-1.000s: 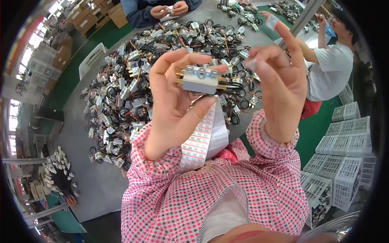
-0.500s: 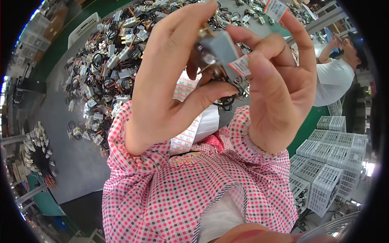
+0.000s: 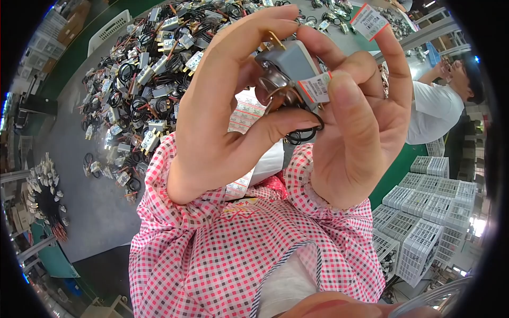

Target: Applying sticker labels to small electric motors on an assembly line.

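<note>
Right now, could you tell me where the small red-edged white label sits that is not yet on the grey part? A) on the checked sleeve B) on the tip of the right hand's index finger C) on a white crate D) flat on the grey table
B: the loose label clings to the raised index fingertip of the right hand, above the grey part that both hands pinch; the left hand grips it from the other side.
</note>
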Demonstrator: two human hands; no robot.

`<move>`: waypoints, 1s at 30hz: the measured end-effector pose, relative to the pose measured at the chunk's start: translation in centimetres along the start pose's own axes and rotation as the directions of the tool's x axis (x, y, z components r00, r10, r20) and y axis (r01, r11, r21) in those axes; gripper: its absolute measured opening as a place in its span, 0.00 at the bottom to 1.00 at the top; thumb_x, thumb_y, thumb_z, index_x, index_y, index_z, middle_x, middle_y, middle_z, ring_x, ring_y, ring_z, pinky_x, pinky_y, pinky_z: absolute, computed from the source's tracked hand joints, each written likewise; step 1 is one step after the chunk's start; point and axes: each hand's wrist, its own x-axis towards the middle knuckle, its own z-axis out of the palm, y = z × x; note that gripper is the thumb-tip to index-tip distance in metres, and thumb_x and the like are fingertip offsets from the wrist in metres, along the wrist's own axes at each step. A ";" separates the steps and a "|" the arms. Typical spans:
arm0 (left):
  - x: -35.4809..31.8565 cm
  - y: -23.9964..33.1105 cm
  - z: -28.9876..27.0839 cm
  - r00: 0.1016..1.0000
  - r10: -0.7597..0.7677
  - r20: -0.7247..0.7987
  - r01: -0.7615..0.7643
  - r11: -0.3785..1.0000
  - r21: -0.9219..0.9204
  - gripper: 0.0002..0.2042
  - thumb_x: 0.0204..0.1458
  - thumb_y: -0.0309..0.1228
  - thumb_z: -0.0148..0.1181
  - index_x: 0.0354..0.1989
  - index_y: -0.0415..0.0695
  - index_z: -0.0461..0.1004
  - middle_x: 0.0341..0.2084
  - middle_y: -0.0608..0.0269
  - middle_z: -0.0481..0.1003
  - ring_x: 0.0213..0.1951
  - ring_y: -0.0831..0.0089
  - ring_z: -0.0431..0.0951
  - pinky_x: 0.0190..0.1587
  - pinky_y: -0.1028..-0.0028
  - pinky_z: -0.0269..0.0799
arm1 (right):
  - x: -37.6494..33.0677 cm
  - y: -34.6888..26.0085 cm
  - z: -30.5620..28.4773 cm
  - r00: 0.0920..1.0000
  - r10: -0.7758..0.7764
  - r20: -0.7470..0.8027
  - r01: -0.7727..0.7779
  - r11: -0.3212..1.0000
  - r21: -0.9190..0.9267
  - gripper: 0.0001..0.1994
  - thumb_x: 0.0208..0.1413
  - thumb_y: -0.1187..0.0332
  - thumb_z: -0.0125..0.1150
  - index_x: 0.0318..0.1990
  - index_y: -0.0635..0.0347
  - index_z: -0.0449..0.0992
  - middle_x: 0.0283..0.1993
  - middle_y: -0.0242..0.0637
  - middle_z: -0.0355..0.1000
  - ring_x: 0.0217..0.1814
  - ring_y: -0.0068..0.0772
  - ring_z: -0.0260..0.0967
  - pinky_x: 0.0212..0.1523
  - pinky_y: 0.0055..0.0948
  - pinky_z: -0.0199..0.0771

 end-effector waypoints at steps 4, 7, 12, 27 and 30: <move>-0.3 -0.1 0.1 0.999 0.015 -0.048 -0.015 1.000 -0.006 0.35 0.45 0.38 0.63 0.59 0.35 0.54 0.56 0.41 0.59 0.56 0.60 0.64 0.55 0.67 0.64 | -0.1 -0.3 0.4 1.000 0.011 -0.006 -0.011 1.000 0.000 0.25 0.52 0.78 0.51 0.56 0.76 0.51 0.32 0.39 0.67 0.53 0.52 0.65 0.47 0.38 0.74; -0.3 -0.1 0.1 0.996 0.080 -0.049 -0.080 0.997 -0.002 0.35 0.45 0.37 0.63 0.59 0.35 0.54 0.57 0.41 0.59 0.57 0.59 0.63 0.54 0.68 0.65 | 0.0 -0.5 0.4 1.000 0.008 0.012 -0.008 1.000 -0.018 0.25 0.52 0.78 0.51 0.56 0.74 0.51 0.33 0.39 0.68 0.53 0.52 0.65 0.49 0.37 0.72; -0.4 -0.1 0.1 0.997 0.054 -0.061 -0.055 0.998 -0.011 0.35 0.45 0.36 0.63 0.59 0.35 0.54 0.57 0.41 0.59 0.57 0.59 0.63 0.54 0.68 0.65 | -0.2 -0.3 0.3 1.000 -0.022 0.013 0.023 0.996 -0.089 0.24 0.52 0.79 0.51 0.56 0.73 0.51 0.34 0.39 0.69 0.54 0.51 0.65 0.51 0.36 0.69; -0.5 0.2 0.3 0.994 -0.003 -0.108 -0.001 0.999 -0.037 0.35 0.45 0.36 0.64 0.59 0.34 0.54 0.57 0.41 0.58 0.56 0.60 0.64 0.54 0.68 0.65 | -0.1 0.1 0.6 1.000 -0.015 0.005 0.014 1.000 0.025 0.24 0.53 0.79 0.51 0.56 0.74 0.52 0.31 0.39 0.69 0.51 0.51 0.67 0.45 0.34 0.74; -0.4 0.1 0.1 0.996 0.015 -0.088 -0.015 1.000 -0.003 0.35 0.45 0.36 0.63 0.59 0.34 0.54 0.57 0.41 0.58 0.56 0.60 0.64 0.53 0.69 0.66 | 0.0 0.0 0.6 1.000 -0.023 -0.002 0.023 0.999 0.024 0.23 0.53 0.79 0.51 0.56 0.74 0.52 0.32 0.39 0.70 0.51 0.51 0.67 0.47 0.34 0.72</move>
